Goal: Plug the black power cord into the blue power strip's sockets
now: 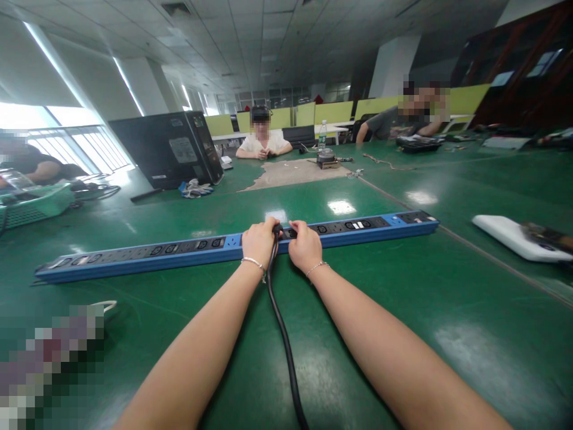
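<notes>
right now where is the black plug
The black plug is near the middle of the head view, held in the left hand at the blue power strip, just left of the right hand.

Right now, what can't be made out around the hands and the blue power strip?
All in the head view:
Black plug: prongs hidden by its body and the left hand; seating unclear.
Blue power strip: partly covered by both that hand and the right hand; fine markings too small.
Black cable: far end cut off by bottom edge.
</notes>
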